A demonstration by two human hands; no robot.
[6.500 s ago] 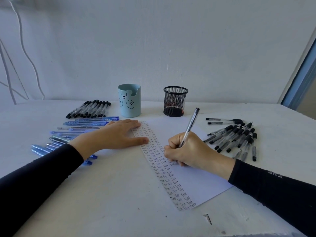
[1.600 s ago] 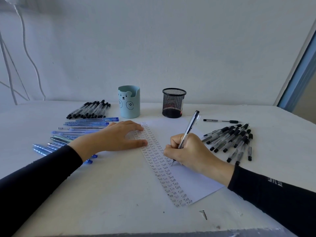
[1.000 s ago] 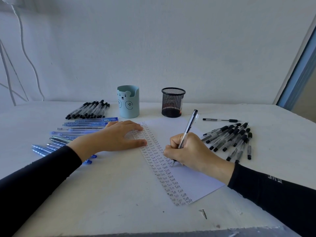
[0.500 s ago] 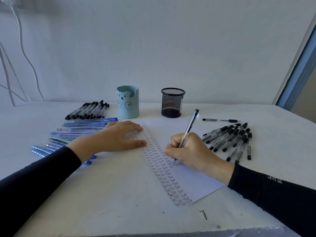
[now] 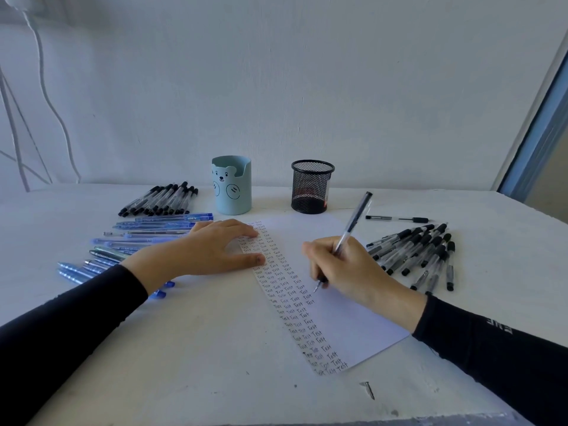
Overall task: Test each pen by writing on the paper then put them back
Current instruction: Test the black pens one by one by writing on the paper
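A white sheet of paper [image 5: 347, 321] lies in the middle of the table, its left strip filled with rows of the handwritten word "Test". My right hand [image 5: 347, 269] grips a clear black-ink pen [image 5: 353, 222] in a writing hold, tip down on the paper beside the written rows. My left hand [image 5: 212, 250] lies flat with straight fingers on the paper's upper left corner. Several black-capped pens [image 5: 421, 250] lie in a heap right of the paper. One black pen [image 5: 396, 218] lies alone behind them.
Several blue pens [image 5: 135, 241] lie spread to the left, partly under my left forearm, with a row of black pens [image 5: 159, 199] behind them. A light blue bear cup [image 5: 232, 186] and a black mesh cup [image 5: 312, 186] stand near the wall. A small screw [image 5: 367, 390] lies near the front edge.
My right hand has shifted the pen slightly along the paper while writing. My left hand has stayed flat on the paper. The camera has moved a little.
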